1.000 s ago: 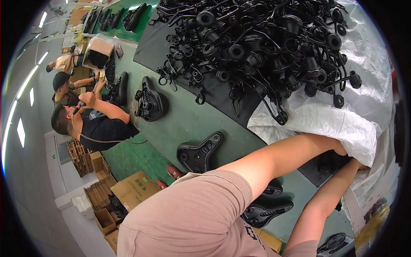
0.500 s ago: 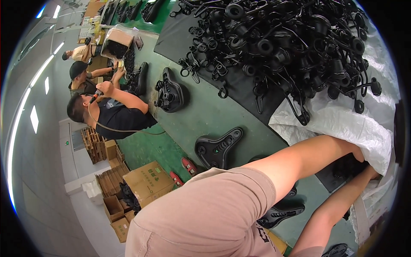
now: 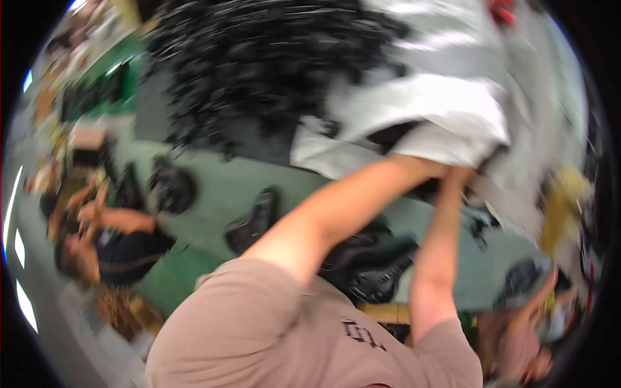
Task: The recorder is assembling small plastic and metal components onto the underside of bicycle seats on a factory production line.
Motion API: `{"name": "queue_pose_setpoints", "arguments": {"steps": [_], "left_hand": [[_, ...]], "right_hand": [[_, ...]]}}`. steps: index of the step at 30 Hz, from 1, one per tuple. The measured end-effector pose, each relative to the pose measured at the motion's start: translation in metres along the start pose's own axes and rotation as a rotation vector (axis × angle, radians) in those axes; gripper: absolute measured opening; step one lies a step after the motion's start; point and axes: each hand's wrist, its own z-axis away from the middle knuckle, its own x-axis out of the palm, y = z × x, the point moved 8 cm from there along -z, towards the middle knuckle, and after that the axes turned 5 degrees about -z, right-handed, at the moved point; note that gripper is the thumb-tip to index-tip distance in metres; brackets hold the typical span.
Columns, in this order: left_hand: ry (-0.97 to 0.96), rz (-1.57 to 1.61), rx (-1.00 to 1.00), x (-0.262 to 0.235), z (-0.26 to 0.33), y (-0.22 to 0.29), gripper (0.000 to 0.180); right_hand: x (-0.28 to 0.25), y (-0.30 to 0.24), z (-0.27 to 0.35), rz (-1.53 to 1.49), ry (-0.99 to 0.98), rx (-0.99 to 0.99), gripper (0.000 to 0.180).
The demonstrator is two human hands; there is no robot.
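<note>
Gripping the white woven sack (image 3: 446,123) at its lower edge over the green tabletop (image 3: 226,187) — both hands hidden beneath, grip impossible to tell — probably mid-lift, calling next for a firm two-handed hold.

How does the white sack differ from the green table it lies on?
The white sack is pale, crumpled and folded; the green table is flat and smooth. The sack holds a heap of black parts; the table bears single black pieces lying apart. Both of the person's hands go under the sack's edge, out of sight. Both are blurred.
</note>
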Motion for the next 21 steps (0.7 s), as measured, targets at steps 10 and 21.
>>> {"name": "queue_pose_setpoints", "arguments": {"steps": [10, 21], "left_hand": [[-0.494, -0.472, -0.396, 0.005, 0.144, -0.008, 0.079], [-0.47, -0.527, -0.198, -0.007, 0.255, 0.024, 0.065]], "right_hand": [[-0.033, -0.17, 0.126, -0.024, -0.291, 0.023, 0.036], [-0.12, -0.186, 0.172, -0.017, -0.397, -0.21, 0.055]]}}
